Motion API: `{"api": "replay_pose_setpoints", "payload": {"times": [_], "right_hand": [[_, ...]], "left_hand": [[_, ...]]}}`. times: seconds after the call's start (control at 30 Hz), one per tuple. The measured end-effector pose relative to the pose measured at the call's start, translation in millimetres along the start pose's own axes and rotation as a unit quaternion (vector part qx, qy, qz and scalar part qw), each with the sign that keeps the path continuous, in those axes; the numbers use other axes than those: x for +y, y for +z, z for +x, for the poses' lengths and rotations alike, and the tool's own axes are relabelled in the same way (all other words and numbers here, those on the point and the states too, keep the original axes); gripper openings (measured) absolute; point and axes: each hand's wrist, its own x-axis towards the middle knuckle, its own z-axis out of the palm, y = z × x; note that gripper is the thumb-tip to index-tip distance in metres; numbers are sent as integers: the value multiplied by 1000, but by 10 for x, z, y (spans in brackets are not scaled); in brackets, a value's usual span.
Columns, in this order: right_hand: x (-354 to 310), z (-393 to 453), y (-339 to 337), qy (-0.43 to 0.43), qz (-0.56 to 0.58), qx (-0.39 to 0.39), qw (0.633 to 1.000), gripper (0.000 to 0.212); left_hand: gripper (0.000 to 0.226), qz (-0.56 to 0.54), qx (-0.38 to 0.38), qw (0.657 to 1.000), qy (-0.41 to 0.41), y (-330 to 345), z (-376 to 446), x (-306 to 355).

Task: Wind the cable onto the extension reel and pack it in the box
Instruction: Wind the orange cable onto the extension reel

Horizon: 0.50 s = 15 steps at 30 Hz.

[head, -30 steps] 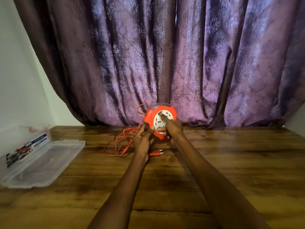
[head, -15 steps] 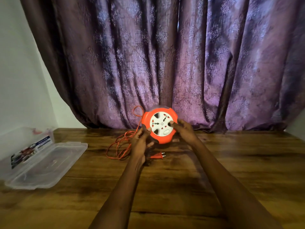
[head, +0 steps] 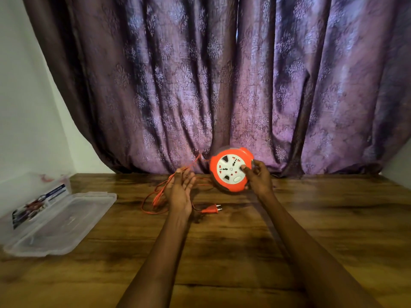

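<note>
Head view: reel [head: 230,170] face toward camera

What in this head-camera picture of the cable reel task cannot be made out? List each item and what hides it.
- Label on the clear box: print too small.
- Cable near the left hand: blurred, so contact is unclear.
- Back of the reel: faces away, so wound cable is hidden.
- Right hand fingertips: partly behind the reel's rim.
- Socket markings: too small.
</note>
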Motion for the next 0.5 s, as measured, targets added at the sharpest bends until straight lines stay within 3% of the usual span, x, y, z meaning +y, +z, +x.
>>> {"api": "replay_pose_setpoints", "payload": {"times": [0.2,0.33,0.4,0.5], "right_hand": [[-78,-26,-41,14,104,0,995,32],[-132,-68,-32,6,121,-33,992,39],[-170,-75,-3,5,121,-40,992,40],[-224,-58,48,9,120,-45,992,39]], "left_hand": [[23,-97,83,992,-11,-190,198,266],[32,-10,153,988,-23,-328,267,241],[43,57,131,989,-41,-338,255,192],[55,146,36,988,-41,-205,168,105]]}}
